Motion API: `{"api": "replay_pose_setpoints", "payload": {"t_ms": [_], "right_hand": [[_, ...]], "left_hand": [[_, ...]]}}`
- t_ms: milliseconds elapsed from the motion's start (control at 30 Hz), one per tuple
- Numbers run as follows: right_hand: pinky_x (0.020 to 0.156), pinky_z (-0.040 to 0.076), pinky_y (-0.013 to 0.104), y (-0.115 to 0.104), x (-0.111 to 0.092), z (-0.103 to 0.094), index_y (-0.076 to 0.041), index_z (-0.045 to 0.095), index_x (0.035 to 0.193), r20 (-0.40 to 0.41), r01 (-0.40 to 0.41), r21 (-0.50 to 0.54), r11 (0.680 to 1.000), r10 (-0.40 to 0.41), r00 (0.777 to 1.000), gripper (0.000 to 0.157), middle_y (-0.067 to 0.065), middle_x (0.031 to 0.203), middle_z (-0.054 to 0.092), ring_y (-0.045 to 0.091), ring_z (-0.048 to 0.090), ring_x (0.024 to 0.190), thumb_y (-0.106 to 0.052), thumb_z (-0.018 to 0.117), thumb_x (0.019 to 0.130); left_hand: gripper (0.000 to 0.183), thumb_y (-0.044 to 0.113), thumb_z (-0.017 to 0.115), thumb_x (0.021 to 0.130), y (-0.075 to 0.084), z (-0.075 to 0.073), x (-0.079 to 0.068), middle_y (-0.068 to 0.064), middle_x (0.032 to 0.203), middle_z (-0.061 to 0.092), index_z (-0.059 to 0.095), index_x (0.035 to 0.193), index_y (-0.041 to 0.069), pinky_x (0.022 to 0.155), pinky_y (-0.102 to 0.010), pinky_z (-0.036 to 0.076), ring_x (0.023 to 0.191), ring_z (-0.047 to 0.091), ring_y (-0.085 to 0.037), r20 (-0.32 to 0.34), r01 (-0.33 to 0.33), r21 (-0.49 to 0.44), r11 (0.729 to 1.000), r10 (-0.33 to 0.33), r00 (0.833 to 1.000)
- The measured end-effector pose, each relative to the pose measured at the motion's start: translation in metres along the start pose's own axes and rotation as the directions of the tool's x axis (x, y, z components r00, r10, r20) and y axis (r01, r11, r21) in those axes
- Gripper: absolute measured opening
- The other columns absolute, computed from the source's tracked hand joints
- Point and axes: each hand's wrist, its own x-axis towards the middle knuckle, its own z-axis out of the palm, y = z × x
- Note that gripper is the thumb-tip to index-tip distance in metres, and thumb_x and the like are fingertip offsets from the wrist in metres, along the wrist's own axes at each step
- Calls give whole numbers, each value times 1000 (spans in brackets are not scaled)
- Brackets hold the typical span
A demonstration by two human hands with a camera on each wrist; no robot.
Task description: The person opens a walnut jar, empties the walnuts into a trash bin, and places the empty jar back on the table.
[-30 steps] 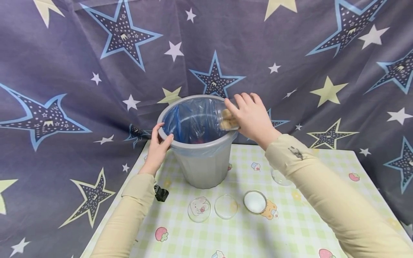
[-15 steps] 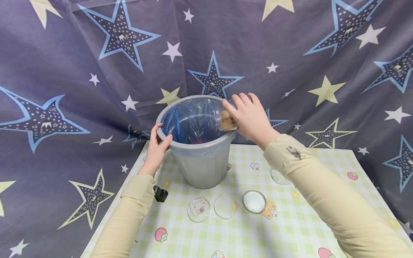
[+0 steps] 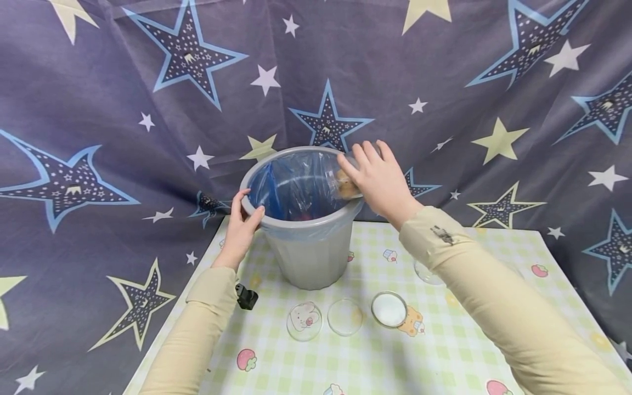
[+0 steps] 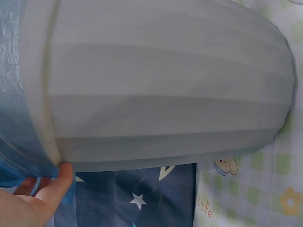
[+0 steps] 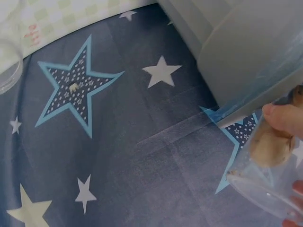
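A grey trash bin point(image 3: 311, 258) lined with a blue plastic bag point(image 3: 291, 178) stands upright on the table. My left hand point(image 3: 238, 233) grips its rim at the left, the thumb on the outer side and the other fingers reaching over the edge. At the right rim my right hand point(image 3: 380, 181) holds a clear container point(image 5: 255, 187) on its side, mouth toward the bin's opening. Several tan, rounded lumps point(image 3: 348, 189) lie in the container; their kind cannot be told. Something reddish point(image 3: 305, 215) shows low inside the bin.
In front of the bin lie two clear round dishes point(image 3: 304, 321) and a round dish with a white inside point(image 3: 389, 309). Another clear dish point(image 3: 427, 272) is partly behind the right sleeve. A checked cloth point(image 3: 286, 373) covers the table; a starry curtain point(image 3: 345, 55) hangs behind.
The right hand and forearm have shifted slightly left and the container has turned a little. The tan lumps have moved inside it. The left hand stays on the rim.
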Motion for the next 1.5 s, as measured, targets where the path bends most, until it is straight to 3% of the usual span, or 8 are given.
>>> {"api": "replay_pose_setpoints", "payload": {"t_ms": [333, 467, 600, 900, 1133, 1500], "right_hand": [[101, 36, 48, 4, 0, 1, -13, 47, 132, -30, 44, -40, 998, -45, 999, 65, 19, 123, 52, 34, 49, 113, -4, 72, 73], [103, 35, 47, 4, 2, -2, -14, 46, 133, 6, 78, -24, 997, -78, 997, 71, 18, 125, 51, 35, 48, 115, -5, 75, 70], [105, 33, 47, 2, 3, -4, -14, 44, 136, 41, 88, -32, 996, -87, 995, 74, 20, 129, 50, 36, 46, 119, -6, 76, 70], [110, 28, 46, 4, 0, 3, -16, 47, 136, -2, 84, -47, 995, -84, 996, 73, 18, 133, 49, 34, 44, 124, -4, 76, 70], [113, 25, 45, 9, -2, 5, -18, 46, 139, 12, 94, -80, 992, -93, 996, 73, 15, 137, 49, 32, 43, 129, -4, 74, 74], [112, 27, 46, 13, -5, 9, -16, 49, 136, -93, 78, -33, 996, -81, 992, 69, 17, 132, 52, 34, 46, 125, 2, 70, 73]], "left_hand": [[61, 27, 50, 97, 0, 1, 1, -17, 142, 33, 17, 148, 27, 96, -36, 38, 112, 45, -14, -7, -7, 9, 1000, 7, 1000], [61, 27, 49, 97, 0, 1, 0, -17, 143, 33, 17, 148, 27, 98, -38, 38, 114, 44, -15, -10, -3, 17, 1000, 3, 1000], [61, 27, 49, 98, -1, 1, -1, -16, 144, 32, 16, 149, 26, 98, -36, 38, 115, 44, -16, -10, -3, 16, 1000, 3, 1000], [60, 27, 49, 98, -2, 3, 0, -15, 144, 31, 17, 148, 25, 94, -33, 39, 111, 45, -14, -19, -9, 24, 1000, 9, 1000], [59, 23, 48, 98, -1, 4, -1, -16, 144, 32, 16, 148, 23, 90, -27, 40, 108, 46, -11, -20, -18, 2, 1000, 18, 1000], [58, 25, 48, 98, -1, 3, -1, -14, 145, 31, 18, 148, 27, 93, -31, 39, 110, 45, -13, -23, -21, 16, 1000, 22, 1000]]}}
